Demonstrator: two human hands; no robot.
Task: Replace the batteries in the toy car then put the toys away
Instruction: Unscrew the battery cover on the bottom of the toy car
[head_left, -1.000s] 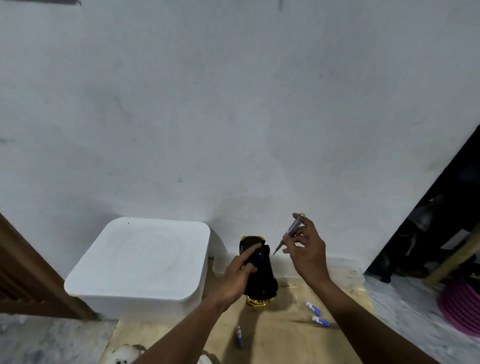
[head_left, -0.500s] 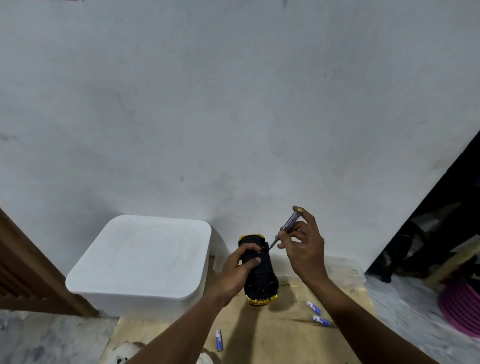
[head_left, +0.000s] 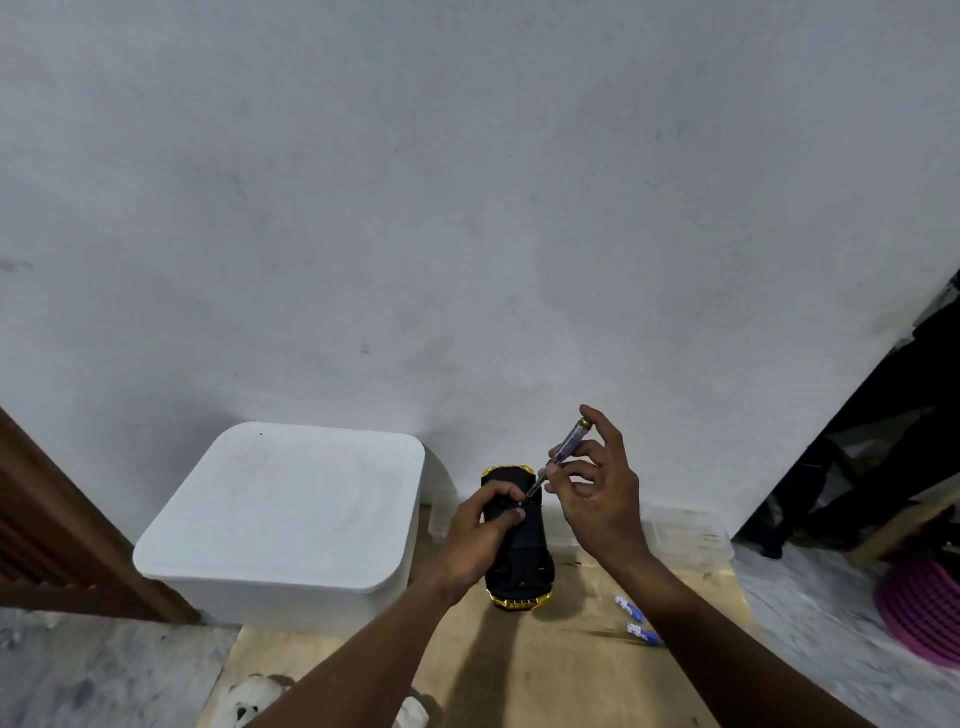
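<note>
A black toy car (head_left: 524, 561) with gold trim lies upside down on a wooden board, its black underside facing me. My left hand (head_left: 475, 540) grips the car's far half from the left, thumb on the underside. My right hand (head_left: 597, 491) pinches a small screwdriver (head_left: 563, 449) with a clear handle; its tip rests on the car's underside beside my left thumb. Two blue-and-white batteries (head_left: 636, 621) lie on the board to the right of the car.
A white lidded storage box (head_left: 280, 514) stands left of the car against the white wall. A clear plastic tub (head_left: 685, 535) sits at the right by the wall. A white plush toy (head_left: 249, 701) lies at the bottom edge. A pink ribbed object (head_left: 924, 608) is far right.
My right hand has brought the screwdriver tip down from above the car onto its underside. My left hand has tightened its hold. A battery seen near my left forearm is now out of sight.
</note>
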